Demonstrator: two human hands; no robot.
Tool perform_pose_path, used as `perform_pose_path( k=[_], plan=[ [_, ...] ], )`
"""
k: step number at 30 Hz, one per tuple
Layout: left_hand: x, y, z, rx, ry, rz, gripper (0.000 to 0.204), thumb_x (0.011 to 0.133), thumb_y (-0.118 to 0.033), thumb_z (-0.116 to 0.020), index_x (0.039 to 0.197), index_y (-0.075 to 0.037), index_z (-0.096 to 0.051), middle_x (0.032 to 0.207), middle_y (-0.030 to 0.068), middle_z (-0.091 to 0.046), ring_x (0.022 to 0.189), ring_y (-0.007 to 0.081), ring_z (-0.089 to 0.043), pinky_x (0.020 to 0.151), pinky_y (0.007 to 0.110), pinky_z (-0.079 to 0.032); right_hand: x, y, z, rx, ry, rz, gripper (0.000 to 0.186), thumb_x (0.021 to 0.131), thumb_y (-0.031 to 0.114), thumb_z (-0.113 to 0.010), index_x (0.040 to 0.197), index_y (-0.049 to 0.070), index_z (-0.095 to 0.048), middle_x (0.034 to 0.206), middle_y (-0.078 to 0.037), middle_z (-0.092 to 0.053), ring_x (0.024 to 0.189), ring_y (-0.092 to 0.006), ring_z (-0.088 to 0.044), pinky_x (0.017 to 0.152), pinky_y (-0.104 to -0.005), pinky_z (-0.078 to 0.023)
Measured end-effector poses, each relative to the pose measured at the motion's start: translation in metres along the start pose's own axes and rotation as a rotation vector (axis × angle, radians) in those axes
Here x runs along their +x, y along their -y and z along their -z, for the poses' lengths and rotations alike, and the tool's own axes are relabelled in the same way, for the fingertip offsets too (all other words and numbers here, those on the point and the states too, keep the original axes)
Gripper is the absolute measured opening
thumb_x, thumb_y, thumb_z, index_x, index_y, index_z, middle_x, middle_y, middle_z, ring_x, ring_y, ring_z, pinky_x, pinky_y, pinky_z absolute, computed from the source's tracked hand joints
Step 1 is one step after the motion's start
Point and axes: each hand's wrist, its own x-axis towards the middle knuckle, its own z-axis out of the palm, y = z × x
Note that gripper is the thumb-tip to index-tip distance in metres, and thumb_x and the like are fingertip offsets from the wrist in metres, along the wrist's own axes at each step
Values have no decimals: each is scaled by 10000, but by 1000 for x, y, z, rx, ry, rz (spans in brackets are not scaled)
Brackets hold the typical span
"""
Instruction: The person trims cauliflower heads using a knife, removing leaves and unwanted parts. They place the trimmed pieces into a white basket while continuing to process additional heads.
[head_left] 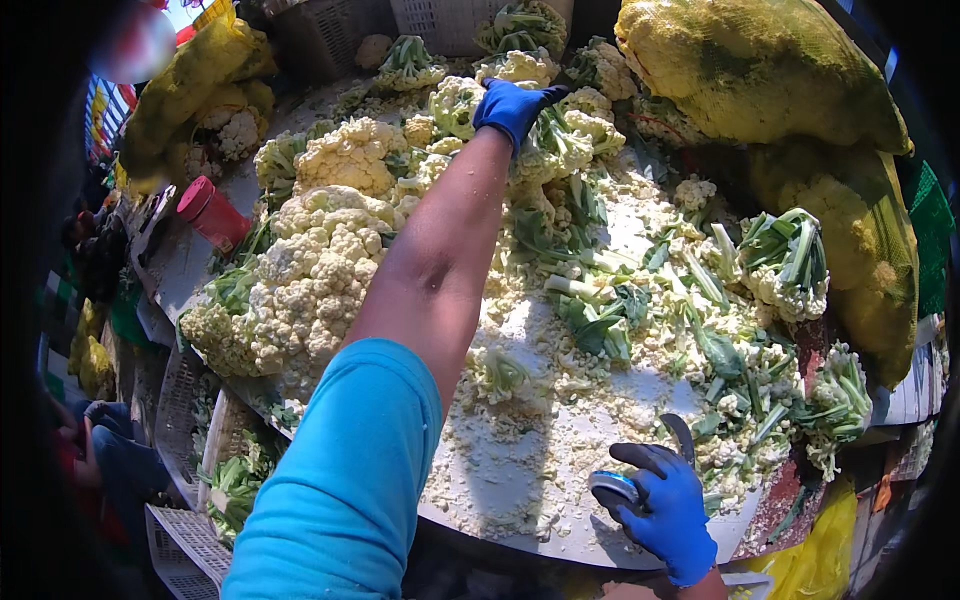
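My left hand (514,112), in a blue glove, reaches to the far middle of the white work surface (510,430), fingers spread at a leafy cauliflower (560,150) among several others. Whether it touches it I cannot tell. My right hand (660,515), also gloved, is closed on a knife (678,437) with a curved dark blade, low over the near right of the surface; a round silver-and-blue piece (614,489) shows at its thumb. A big pile of cauliflower heads (300,270) lies left of my arm; trimmed leaves and crumbs (630,320) are strewn to the right.
Yellow mesh sacks of cauliflower stand at right (760,70) and back left (175,95). A red canister (212,215) leans on the left. Plastic crates are at the back (425,20) and lower left (185,550). Another person's leg (135,460) shows at the left edge.
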Motion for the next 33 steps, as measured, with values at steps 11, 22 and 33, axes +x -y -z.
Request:
perform_pose_path(
  k=[11,22,33],
  plan=[
    [-33,15,42,-1349,63,97,400,688,-63,-803,1027,-35,-592,867,91,-637,703,212,-617,627,374,-541,-22,-5,7,-196,-42,88,282,745,287,-750,769,51,-598,1208,-94,-616,1079,-327,-573,959,-479,-433],
    [-299,68,193,-1893,441,35,377,920,-303,-555,1203,-54,-559,1112,102,-615,1004,247,-595,927,399,-484,17,40,-75,324,360,129,265,865,248,-663,1002,21,-669,1257,-179,-596,1039,-363,-611,878,-395,-499],
    [-492,116,164,-2120,466,497,463,962,-372,-438,1300,-60,-485,1238,127,-553,1116,286,-547,990,445,-449,19,-22,-90,942,-291,244,292,931,84,-486,1160,-65,-587,1175,-117,-629,1034,-168,-595,940,-291,-456]
  ],
)
